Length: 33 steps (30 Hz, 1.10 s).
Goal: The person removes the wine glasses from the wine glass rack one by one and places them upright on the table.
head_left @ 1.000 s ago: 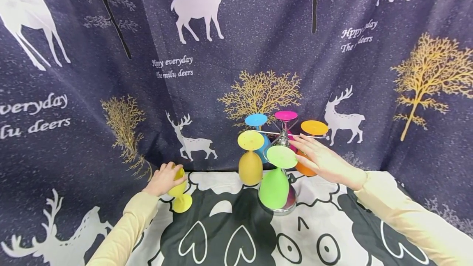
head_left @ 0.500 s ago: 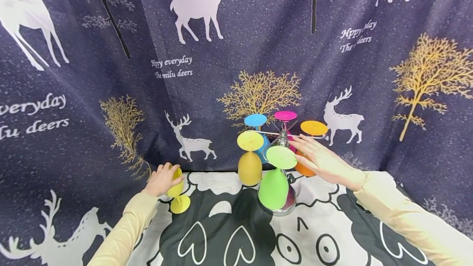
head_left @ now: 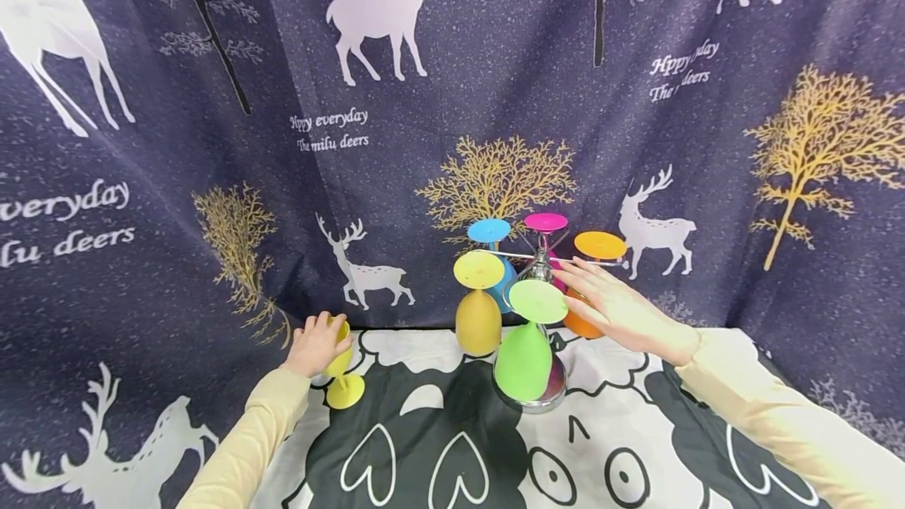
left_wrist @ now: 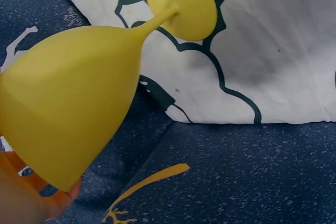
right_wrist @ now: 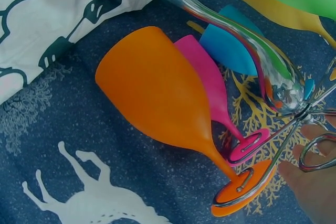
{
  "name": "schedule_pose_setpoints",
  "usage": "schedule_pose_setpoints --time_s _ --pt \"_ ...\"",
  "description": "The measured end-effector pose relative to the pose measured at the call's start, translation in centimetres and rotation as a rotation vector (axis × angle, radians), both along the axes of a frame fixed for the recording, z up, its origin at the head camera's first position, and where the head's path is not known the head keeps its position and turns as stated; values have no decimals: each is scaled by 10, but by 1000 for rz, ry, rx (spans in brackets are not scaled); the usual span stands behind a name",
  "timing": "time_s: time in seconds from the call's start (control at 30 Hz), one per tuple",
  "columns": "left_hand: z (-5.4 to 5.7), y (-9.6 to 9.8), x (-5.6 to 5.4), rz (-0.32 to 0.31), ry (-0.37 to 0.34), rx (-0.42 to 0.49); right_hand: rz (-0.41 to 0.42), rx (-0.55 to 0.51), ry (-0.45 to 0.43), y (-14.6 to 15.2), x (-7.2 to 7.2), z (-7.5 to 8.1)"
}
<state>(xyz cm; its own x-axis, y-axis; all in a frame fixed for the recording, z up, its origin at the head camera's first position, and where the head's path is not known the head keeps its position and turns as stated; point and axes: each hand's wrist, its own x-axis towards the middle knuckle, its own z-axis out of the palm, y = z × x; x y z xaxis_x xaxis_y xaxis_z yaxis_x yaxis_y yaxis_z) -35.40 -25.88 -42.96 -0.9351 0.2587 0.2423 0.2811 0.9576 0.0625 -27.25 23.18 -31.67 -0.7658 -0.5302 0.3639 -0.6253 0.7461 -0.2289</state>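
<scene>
My left hand [head_left: 316,346] grips the bowl of a yellow plastic goblet [left_wrist: 79,87] near its rim. The goblet is mouth up, its round foot [head_left: 345,391] low over the cloth. My right hand [head_left: 601,305] reaches with straight fingers to the top of a chrome stemware rack [right_wrist: 283,85], touching it near the hub of its wire arms. Upside down on the rack hang a green goblet [head_left: 525,364], a darker yellow one [head_left: 478,323], a blue one [head_left: 489,231], a pink one [head_left: 547,221] and an orange one [right_wrist: 152,87]. A bare wire loop [right_wrist: 317,169] crosses my right hand.
A black-and-white cartoon sheep cloth [head_left: 424,446] covers the table. Right behind the rack and the left hand hangs a dark blue curtain [head_left: 452,61] printed with deer and trees. The rack's round chrome base [head_left: 558,387] stands on the cloth.
My left wrist and sleeve have shifted slightly to the right, and the yellow goblet's foot has moved a little left. My right hand and the rack have not visibly moved.
</scene>
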Motion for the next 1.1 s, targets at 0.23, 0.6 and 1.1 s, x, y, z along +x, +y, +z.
schedule_pose_setpoints --time_s 0.23,0.6,1.1 --pt "3 1 -1 14 -30 16 -5 2 -9 0 0 0" --pt "7 3 2 13 -28 26 -4 -8 -15 1 1 1" --pt "23 19 2 -40 110 35 3 -5 -2 -1 1 0"
